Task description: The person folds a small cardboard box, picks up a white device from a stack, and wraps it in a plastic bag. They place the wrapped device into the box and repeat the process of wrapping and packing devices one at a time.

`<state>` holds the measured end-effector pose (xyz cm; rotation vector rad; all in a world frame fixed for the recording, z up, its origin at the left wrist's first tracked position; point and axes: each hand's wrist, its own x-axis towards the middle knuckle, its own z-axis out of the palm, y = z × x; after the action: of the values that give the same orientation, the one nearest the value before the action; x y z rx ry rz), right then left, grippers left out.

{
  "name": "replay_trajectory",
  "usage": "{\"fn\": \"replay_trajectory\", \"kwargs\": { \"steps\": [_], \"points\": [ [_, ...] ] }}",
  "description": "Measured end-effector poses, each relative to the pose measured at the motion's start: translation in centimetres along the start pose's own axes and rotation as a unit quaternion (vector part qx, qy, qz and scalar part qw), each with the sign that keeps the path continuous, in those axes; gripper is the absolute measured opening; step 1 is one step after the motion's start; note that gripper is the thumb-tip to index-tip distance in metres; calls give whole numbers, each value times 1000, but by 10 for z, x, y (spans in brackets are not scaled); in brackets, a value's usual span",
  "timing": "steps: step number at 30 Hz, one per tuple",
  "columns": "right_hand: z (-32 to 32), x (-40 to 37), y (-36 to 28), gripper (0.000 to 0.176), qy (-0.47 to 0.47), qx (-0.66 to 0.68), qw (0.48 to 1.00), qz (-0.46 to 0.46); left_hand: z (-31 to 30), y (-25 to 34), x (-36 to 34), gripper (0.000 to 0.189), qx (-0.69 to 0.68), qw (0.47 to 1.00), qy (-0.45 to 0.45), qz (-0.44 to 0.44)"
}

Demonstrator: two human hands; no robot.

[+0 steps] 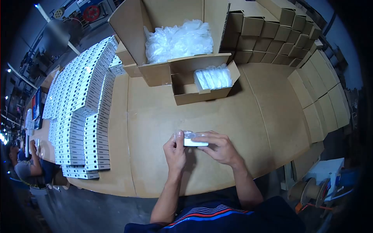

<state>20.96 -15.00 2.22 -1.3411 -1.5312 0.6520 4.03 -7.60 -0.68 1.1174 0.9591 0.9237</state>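
Note:
Between my two hands, over the front middle of the table, is a small white box (pixel 194 142) with clear plastic film (pixel 189 134) along its top side. My left hand (pixel 175 152) grips its left end, thumb upright against it. The fingers of my right hand (pixel 220 147) close on the right end and lie across the top. Beyond my hands stands an open small carton (pixel 202 96), holding a row of plastic-wrapped packets (pixel 213 78) in its right part. Behind it, a large open carton (pixel 156 74) is heaped with clear plastic bags (pixel 178 40).
Tall stacks of white boxes (pixel 72 136) line the table's left side. Brown cartons are piled at the back right (pixel 268 29), and more brown cartons (pixel 320 101) stand along the right edge. A machine with a spool (pixel 312 190) is at lower right. Another person (pixel 33 167) sits far left.

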Motion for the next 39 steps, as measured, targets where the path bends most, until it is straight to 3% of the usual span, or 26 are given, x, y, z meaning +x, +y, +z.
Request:
{"fn": "replay_trajectory", "kwargs": {
  "steps": [4,7,10,11,14,15,20,23,27,30,32,35,38,39],
  "points": [
    [-5,0,2,41,-6,-1,1000,28,2,8,-1,45,-46,999,-17,-19],
    [-4,1,-5,38,12,1,999,30,3,24,0,52,14,997,1,77],
    [-7,-1,-7,37,21,44,996,73,-10,30,-5,67,45,989,-113,84],
    [-8,-1,-7,36,22,64,993,94,-10,33,-4,62,65,978,-137,142],
    [-8,1,-7,36,24,74,994,79,-21,37,0,44,178,948,-213,155],
    [-9,3,-8,36,24,49,997,50,-20,35,1,26,147,959,-196,144],
    [-20,16,-26,35,32,-116,991,-60,-28,29,6,27,132,957,-210,151],
    [-27,20,-29,35,-36,-115,990,-66,-28,31,9,25,129,958,-213,140],
    [-39,30,-39,31,-99,-233,960,-115,-27,37,15,24,154,952,-224,138],
    [-49,47,-41,29,-126,-261,947,-138,-27,30,23,28,113,965,-223,79],
    [-62,62,-41,29,-133,-262,944,-148,-27,33,29,41,151,965,-187,102],
    [-72,87,-42,27,-16,-267,954,-136,-21,47,41,55,244,955,-106,131],
    [-70,112,-41,25,95,-266,952,-117,-20,44,60,56,361,905,-67,215],
    [-65,118,-40,24,127,-264,950,-107,-20,41,67,65,403,873,-59,269]
  ]
}}
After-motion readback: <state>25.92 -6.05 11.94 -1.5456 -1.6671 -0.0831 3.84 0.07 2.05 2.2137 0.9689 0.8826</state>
